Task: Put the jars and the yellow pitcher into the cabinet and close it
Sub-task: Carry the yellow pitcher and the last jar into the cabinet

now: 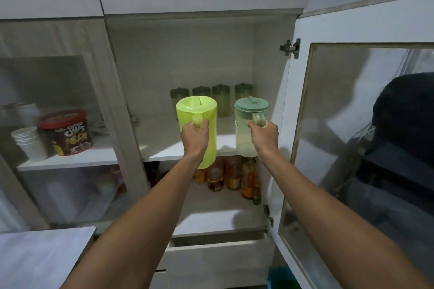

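Note:
My left hand point(195, 137) grips the handle of the yellow pitcher point(199, 110), holding it upright at the front edge of the open cabinet's upper shelf point(162, 138). My right hand point(264, 136) holds a clear pitcher with a green lid point(251, 110) by its handle, to the right of the yellow one. Several green-lidded jars point(220, 96) stand in a row at the back of that shelf, partly hidden by the pitchers.
The glass cabinet door point(366, 138) stands open on the right. Several bottles point(232, 176) fill the lower shelf. Behind the shut left glass door are a cereal tub point(65, 134) and stacked white cups point(29, 143). A drawer point(218, 258) sits slightly open below.

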